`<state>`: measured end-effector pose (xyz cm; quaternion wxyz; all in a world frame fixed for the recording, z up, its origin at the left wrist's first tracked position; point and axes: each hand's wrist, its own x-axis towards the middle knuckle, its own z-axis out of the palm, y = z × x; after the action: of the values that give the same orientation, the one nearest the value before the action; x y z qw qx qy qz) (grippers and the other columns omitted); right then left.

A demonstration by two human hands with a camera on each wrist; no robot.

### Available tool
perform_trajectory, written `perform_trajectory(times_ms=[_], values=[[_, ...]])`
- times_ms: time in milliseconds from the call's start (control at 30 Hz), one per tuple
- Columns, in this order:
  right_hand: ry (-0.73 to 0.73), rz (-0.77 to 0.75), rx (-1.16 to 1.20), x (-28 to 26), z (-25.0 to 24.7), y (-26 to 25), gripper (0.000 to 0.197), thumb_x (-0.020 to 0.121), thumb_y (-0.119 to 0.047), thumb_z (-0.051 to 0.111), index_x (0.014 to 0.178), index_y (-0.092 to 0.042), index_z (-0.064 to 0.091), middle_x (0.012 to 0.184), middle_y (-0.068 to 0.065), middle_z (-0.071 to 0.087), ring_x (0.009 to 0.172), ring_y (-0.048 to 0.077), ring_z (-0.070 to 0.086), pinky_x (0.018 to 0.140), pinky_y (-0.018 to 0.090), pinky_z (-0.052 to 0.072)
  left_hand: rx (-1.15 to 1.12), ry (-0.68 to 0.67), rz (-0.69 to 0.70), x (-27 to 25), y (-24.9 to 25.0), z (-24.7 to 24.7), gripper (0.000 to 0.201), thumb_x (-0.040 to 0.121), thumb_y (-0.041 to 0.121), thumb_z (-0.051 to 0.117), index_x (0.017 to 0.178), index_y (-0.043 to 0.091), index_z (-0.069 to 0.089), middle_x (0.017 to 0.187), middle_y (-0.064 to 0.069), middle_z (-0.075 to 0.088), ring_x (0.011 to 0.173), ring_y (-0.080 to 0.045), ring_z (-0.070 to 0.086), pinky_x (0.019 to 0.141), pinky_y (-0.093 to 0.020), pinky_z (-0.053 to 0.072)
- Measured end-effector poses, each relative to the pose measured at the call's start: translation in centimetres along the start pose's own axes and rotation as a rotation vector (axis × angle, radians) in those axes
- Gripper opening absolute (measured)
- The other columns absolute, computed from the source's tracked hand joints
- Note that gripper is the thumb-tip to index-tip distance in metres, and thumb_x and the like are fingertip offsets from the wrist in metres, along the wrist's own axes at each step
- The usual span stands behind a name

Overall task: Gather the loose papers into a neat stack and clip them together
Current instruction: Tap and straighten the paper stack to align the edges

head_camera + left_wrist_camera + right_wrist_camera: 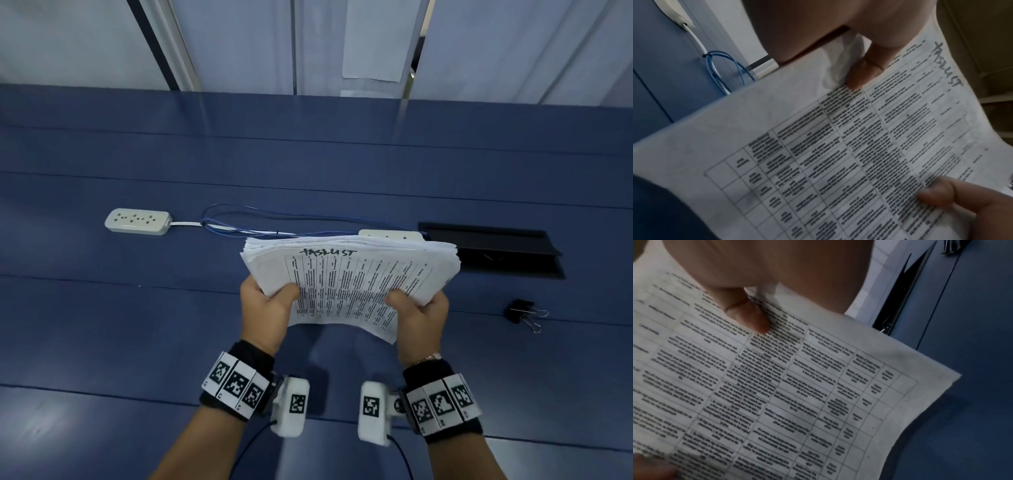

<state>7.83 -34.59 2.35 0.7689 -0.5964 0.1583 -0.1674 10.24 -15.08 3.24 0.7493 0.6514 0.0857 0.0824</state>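
Note:
A thick stack of white papers (346, 284) with a printed table and a handwritten heading on top is held up above the blue desk. My left hand (265, 308) grips its left side, thumb on the top sheet, and my right hand (419, 313) grips its right side the same way. In the left wrist view the left thumb (863, 71) presses the top sheet of the papers (818, 154); in the right wrist view the right thumb (748, 316) lies on the papers (777, 394). Black binder clips (525, 313) lie on the desk to the right.
A white power strip (137, 221) lies at the left of the blue desk (102, 325), with blue cables (239, 222) running right to a second strip (390, 234) behind the papers. A black cable hatch (496, 246) sits at the right. Partition panels (239, 44) stand behind.

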Motion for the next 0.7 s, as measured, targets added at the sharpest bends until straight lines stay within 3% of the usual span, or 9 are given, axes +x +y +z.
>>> perform_trajectory(times_ms=[67,167,233,367,433,600,700], values=[[0.001,0.020,-0.016,-0.1,-0.2,0.7,0.027,0.072,0.016,0.060,0.078,-0.010,0.064,0.064,-0.013,0.071,0.063,0.002,0.066,0.058,0.023,0.055,0.021,-0.014,-0.003,0.1,-0.3,-0.1,0.023,0.063,-0.005,0.057,0.077,0.011,0.067,0.069,0.014,0.073,0.068,-0.001,0.068,0.062,-0.019,0.055],[-0.019,0.077,-0.076,-0.3,-0.5,1.6,0.023,0.068,-0.002,0.059,0.085,-0.015,0.067,0.075,-0.011,0.074,0.073,0.006,0.069,0.063,0.029,0.058,0.094,-0.046,-0.047,0.4,-1.1,-0.8,0.027,0.066,-0.003,0.060,0.083,0.015,0.069,0.076,0.016,0.076,0.074,-0.001,0.071,0.066,-0.018,0.055],[-0.028,0.062,-0.119,0.0,-0.8,1.8,0.026,0.069,-0.003,0.060,0.091,-0.015,0.068,0.082,-0.008,0.075,0.079,0.008,0.070,0.068,0.033,0.059,0.168,-0.098,-0.045,0.9,-1.1,-1.3,0.028,0.074,-0.007,0.065,0.091,0.015,0.070,0.081,0.015,0.077,0.080,0.000,0.072,0.071,-0.018,0.055],[-0.083,0.040,-0.178,0.7,-1.2,1.6,0.035,0.081,0.016,0.063,0.104,-0.011,0.067,0.092,-0.008,0.075,0.087,0.005,0.071,0.073,0.025,0.057,0.241,-0.159,-0.057,1.7,-0.8,-2.0,0.036,0.083,-0.016,0.064,0.092,0.019,0.068,0.084,0.014,0.075,0.081,0.006,0.070,0.074,-0.010,0.052],[-0.113,0.060,-0.185,0.9,-1.4,1.6,0.037,0.084,0.018,0.060,0.108,-0.010,0.065,0.096,-0.007,0.075,0.092,0.009,0.071,0.074,0.024,0.055,0.252,-0.187,-0.069,1.9,-0.8,-2.0,0.039,0.085,-0.015,0.064,0.094,0.022,0.067,0.084,0.016,0.076,0.085,0.007,0.070,0.075,-0.008,0.051],[-0.165,0.029,-0.191,0.7,-1.5,0.9,0.041,0.089,0.013,0.056,0.123,-0.010,0.060,0.113,-0.001,0.072,0.105,0.013,0.069,0.087,0.030,0.057,0.202,-0.179,-0.071,2.0,-0.7,-1.9,0.041,0.088,-0.014,0.061,0.111,0.019,0.063,0.106,0.009,0.073,0.098,0.001,0.069,0.090,-0.023,0.056],[-0.255,0.007,-0.190,1.1,-1.8,-1.1,0.041,0.090,0.013,0.057,0.123,-0.011,0.060,0.118,0.000,0.073,0.109,0.016,0.069,0.089,0.029,0.057,0.143,-0.249,-0.062,2.3,1.1,-2.2,0.050,0.085,-0.020,0.060,0.113,0.022,0.061,0.102,0.014,0.076,0.101,-0.004,0.071,0.084,-0.022,0.057]])
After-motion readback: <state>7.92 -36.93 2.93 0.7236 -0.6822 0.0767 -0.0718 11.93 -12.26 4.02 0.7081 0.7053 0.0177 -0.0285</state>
